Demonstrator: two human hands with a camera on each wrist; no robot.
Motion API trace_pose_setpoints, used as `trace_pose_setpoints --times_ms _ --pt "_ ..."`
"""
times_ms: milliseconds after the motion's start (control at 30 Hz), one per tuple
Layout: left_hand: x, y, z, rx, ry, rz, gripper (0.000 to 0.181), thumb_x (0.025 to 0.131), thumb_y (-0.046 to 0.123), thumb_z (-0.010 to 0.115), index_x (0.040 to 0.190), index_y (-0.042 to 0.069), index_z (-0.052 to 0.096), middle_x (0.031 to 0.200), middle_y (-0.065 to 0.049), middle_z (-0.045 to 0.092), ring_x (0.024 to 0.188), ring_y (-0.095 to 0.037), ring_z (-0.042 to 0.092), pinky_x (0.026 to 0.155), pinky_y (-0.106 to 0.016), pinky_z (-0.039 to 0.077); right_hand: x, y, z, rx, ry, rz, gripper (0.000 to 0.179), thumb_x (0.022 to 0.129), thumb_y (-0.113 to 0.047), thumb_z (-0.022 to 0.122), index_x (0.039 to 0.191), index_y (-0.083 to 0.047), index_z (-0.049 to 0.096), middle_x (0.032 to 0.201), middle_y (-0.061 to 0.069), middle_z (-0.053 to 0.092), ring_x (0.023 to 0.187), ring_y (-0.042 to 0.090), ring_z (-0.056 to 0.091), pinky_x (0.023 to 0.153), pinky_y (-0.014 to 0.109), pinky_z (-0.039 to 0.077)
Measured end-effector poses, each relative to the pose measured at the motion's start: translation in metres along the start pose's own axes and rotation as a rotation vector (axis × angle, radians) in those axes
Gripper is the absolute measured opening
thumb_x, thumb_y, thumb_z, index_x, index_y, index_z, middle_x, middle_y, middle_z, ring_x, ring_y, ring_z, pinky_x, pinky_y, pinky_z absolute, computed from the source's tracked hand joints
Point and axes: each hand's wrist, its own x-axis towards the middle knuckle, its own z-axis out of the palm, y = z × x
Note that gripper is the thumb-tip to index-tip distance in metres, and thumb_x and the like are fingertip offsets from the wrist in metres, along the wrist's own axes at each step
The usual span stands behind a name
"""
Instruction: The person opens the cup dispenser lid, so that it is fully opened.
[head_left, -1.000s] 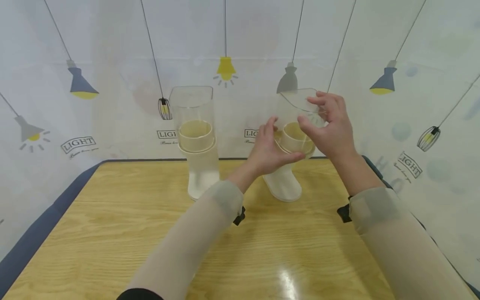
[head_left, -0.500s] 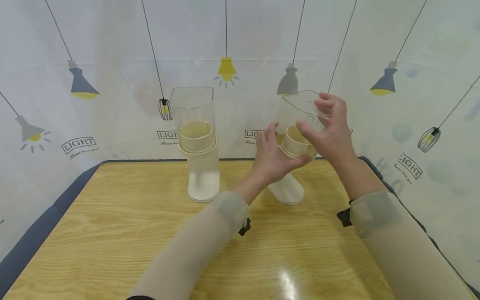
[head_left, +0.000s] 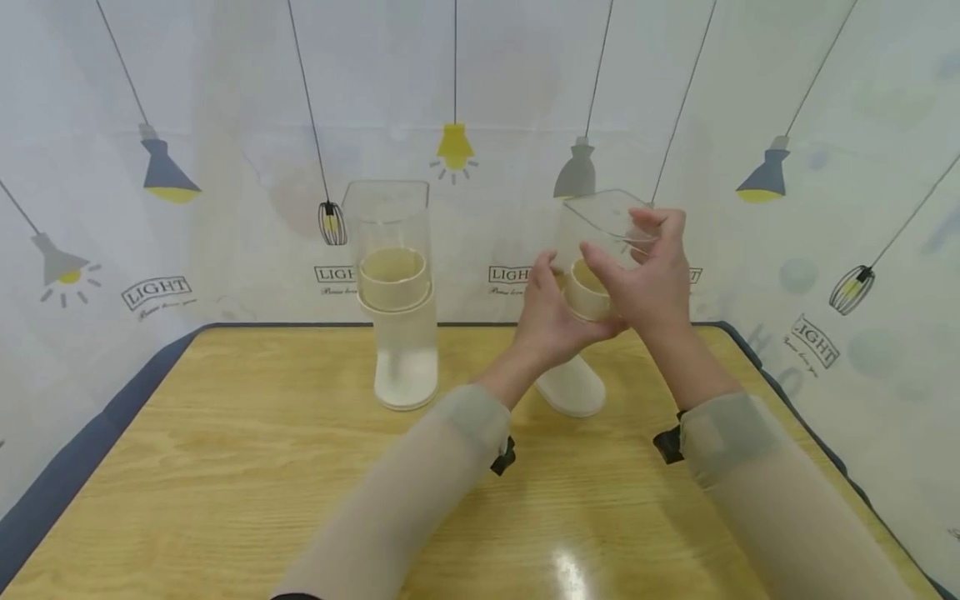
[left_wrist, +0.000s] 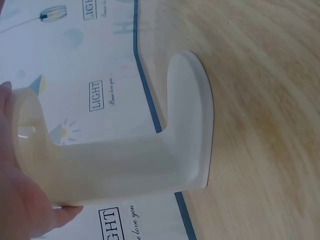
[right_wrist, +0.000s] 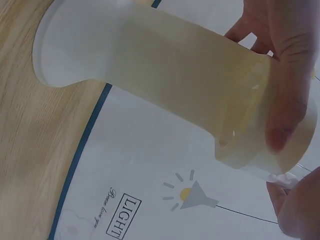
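Note:
At the right rear of the table stands a white, boot-shaped stand (head_left: 572, 390) with a clear, open-topped container (head_left: 588, 223) on top. My left hand (head_left: 553, 323) grips the stand's round upper end from the left, its thumb across the front; the left wrist view shows the stand's foot on the tabletop. Higher up, my right hand (head_left: 651, 287) holds the container's right side between thumb and fingers near the rim. A pale inner ring (head_left: 587, 292) shows through the clear wall. From the right wrist view, the stand's collar (right_wrist: 232, 132) appears beside the left thumb.
A matching upright stand (head_left: 407, 367) with its own clear container (head_left: 390, 208) is to the left. The wooden table (head_left: 225, 467) has a dark blue back edge (head_left: 480, 323). Behind it hangs a pale backdrop (head_left: 255, 208) printed with lamps.
My left hand has shifted slightly right and down around the stand. The right hand has moved down and a little left, and the container's rim sits slightly lower in the view.

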Motion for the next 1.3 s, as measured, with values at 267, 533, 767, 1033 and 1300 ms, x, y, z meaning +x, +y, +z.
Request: trace_pose_setpoints --times_ms 267,533,767,1033,1300 --pt "0.004 -0.004 -0.003 0.043 0.002 0.009 0.135 0.07 0.054 0.103 0.168 0.019 0.017 0.156 -0.01 0.045 0.131 -0.024 0.058 0.101 -0.035 0.059 0.004 -0.006 0.004 -0.01 0.066 0.048 0.065 0.086 -0.057 0.084 0.13 -0.021 0.052 0.151 -0.008 0.067 0.129 0.025 0.073 0.112 0.041 0.057" --pt "0.01 -0.001 -0.006 0.034 -0.032 -0.01 0.135 0.069 0.057 0.102 0.169 0.019 0.019 0.157 -0.009 0.045 0.124 -0.021 0.06 0.097 -0.033 0.06 0.008 -0.016 0.001 -0.053 -0.015 0.104 0.08 0.09 -0.063 0.08 0.151 -0.026 0.043 0.163 0.003 0.056 0.14 0.033 0.064 0.115 0.057 0.052" --pt "0.012 -0.005 -0.013 0.037 -0.071 -0.003 0.133 0.07 0.056 0.102 0.167 0.017 0.02 0.157 -0.009 0.045 0.122 -0.02 0.06 0.096 -0.032 0.06 0.007 -0.023 0.0 -0.134 -0.04 0.099 0.087 0.088 -0.065 0.082 0.159 -0.026 0.049 0.164 0.009 0.057 0.139 0.037 0.066 0.11 0.059 0.056" --pt "0.012 -0.009 -0.014 0.041 -0.082 0.018 0.132 0.07 0.056 0.103 0.166 0.017 0.022 0.158 -0.009 0.043 0.125 -0.019 0.059 0.1 -0.032 0.058 0.007 -0.028 -0.002 -0.148 0.008 0.175 0.082 0.087 -0.072 0.08 0.157 -0.035 0.059 0.158 0.007 0.064 0.133 0.032 0.071 0.106 0.052 0.057" --pt "0.011 -0.009 -0.017 0.039 -0.094 0.016 0.133 0.069 0.056 0.103 0.165 0.014 0.022 0.154 -0.009 0.046 0.12 -0.017 0.058 0.099 -0.03 0.058 0.004 -0.031 0.007 -0.216 0.035 0.092 0.071 0.088 -0.067 0.078 0.151 -0.037 0.067 0.157 0.001 0.064 0.126 0.035 0.072 0.103 0.055 0.055"
